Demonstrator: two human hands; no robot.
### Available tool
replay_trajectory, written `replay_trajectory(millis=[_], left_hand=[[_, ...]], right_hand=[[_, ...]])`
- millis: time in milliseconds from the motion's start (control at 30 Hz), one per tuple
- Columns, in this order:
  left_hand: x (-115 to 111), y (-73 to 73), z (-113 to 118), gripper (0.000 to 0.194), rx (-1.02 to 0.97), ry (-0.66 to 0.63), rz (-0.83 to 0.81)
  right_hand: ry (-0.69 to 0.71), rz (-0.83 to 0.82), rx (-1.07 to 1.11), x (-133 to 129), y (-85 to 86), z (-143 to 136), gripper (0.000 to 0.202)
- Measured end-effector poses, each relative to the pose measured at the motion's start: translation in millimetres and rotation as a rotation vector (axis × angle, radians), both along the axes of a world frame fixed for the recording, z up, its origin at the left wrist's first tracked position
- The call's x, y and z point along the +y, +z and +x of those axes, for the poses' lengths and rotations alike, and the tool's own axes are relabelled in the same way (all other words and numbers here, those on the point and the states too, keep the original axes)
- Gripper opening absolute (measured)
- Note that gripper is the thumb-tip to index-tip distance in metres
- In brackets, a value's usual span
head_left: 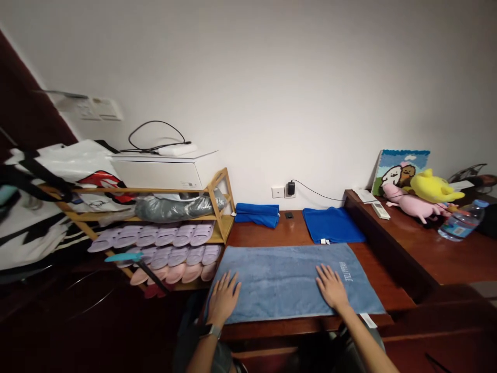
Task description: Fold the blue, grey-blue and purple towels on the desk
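Observation:
A grey-blue towel (279, 280) lies spread out on the wooden desk (267, 235), with pale lettering near its right end and a white tag at its lower right corner. My left hand (224, 298) rests flat on the towel's left end, fingers spread. On the right part, beside the lettering, my right hand (332, 286) also lies flat with its fingers apart. Neither hand grips anything. Behind the towel are a rolled or folded blue cloth (257, 214) at the left and a flat folded blue cloth (333, 225) at the right.
At the left, a wooden rack (225, 207) holds slippers (163, 235), a white box (163, 170) and bags. On the raised surface at right are plush toys (433, 187), a remote (380, 210) and a bottle (462, 223). A black charger (291, 188) is plugged into the wall.

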State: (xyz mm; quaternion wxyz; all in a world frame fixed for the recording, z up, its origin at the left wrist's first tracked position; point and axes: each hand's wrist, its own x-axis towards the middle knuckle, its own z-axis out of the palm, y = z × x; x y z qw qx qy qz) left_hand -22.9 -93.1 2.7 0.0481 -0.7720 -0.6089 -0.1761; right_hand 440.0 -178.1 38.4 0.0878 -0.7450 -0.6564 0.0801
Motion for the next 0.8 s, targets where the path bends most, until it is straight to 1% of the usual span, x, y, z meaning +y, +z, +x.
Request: replay_trajectory(millis=[67, 133, 200, 233, 300, 367, 433, 500, 567, 633, 733, 800], left_hand=[[-1, -1.1, -33, 0.055, -0.031, 0.03, -0.001], [-8, -1.5, -56, 0.055, -0.083, 0.032, 0.003], [-21, -2.1, -69, 0.057, -0.137, 0.054, 0.019], [-30, -2.6, -73, 0.058, -0.162, 0.077, 0.036], [-50, -4.3, -76, 0.061, -0.198, 0.125, 0.09], [-69, -6.7, -74, 0.062, -0.206, 0.13, 0.149], [-84, -9.8, -68, 0.06, -0.179, 0.069, 0.175], [-94, -13.0, -63, 0.058, -0.125, -0.013, 0.159], [-98, -15.5, -61, 0.057, -0.066, -0.063, 0.133], [-98, -16.3, -63, 0.056, -0.027, -0.072, 0.121], [-96, -14.9, -68, 0.057, -0.003, -0.082, 0.131], [-95, -14.2, -70, 0.058, -0.003, -0.078, 0.146]], right_hand=[[-0.131, 0.006, -0.031, -16, -11.0, 49, 0.065], [-0.25, 0.019, -0.042, -31, -20.0, 89, 0.067], [-0.304, 0.042, -0.029, -43, -25.6, 116, 0.068], [-0.304, 0.06, -0.018, -47, -27.2, 123, 0.069], [-0.274, 0.105, 0.004, -52, -28.9, 127, 0.071], [-0.241, 0.154, 0.018, -54, -30.4, 120, 0.073], [-0.212, 0.185, 0.038, -54, -33.5, 109, 0.076], [-0.2, 0.198, 0.06, -55, -38.4, 99, 0.076], [-0.206, 0.207, 0.071, -56, -43.6, 93, 0.074], [-0.222, 0.212, 0.073, -56, -47.2, 93, 0.075], [-0.229, 0.198, 0.085, -57, -48.6, 100, 0.078], [-0.245, 0.194, 0.097, -60, -48.7, 108, 0.076]])
